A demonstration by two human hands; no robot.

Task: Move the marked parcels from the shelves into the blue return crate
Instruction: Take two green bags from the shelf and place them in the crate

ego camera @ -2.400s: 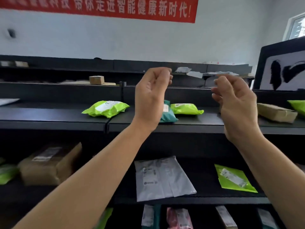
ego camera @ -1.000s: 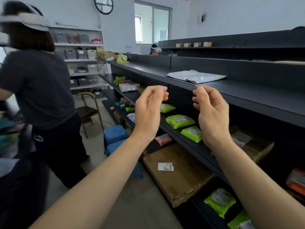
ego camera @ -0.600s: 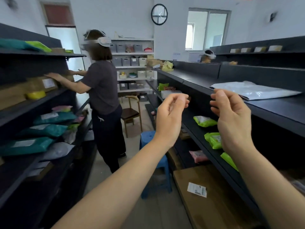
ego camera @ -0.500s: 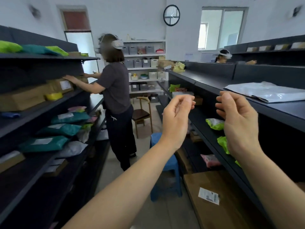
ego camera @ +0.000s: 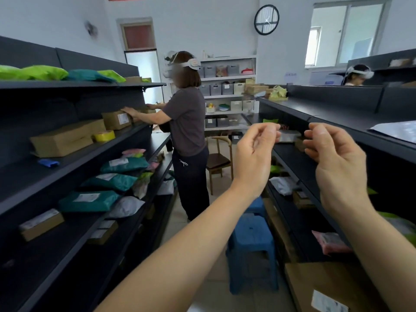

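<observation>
Left hand [ego camera: 254, 158]: raised in the aisle, fingers loosely curled toward the thumb, holding nothing.
Right hand [ego camera: 337, 163]: just beside the left, not touching it, likewise loosely curled and empty.
Blue stool [ego camera: 252, 251]: on the floor below the left hand.
Pink parcel [ego camera: 331, 242]: on a low shelf below the right hand.
Teal parcels [ego camera: 112, 182]: on the dark shelves [ego camera: 74, 158], well left of the left hand and lower; whether they are marked cannot be told.
Other person [ego camera: 186, 131]: beyond the left hand and to its left, touching a cardboard box [ego camera: 116, 120].
</observation>
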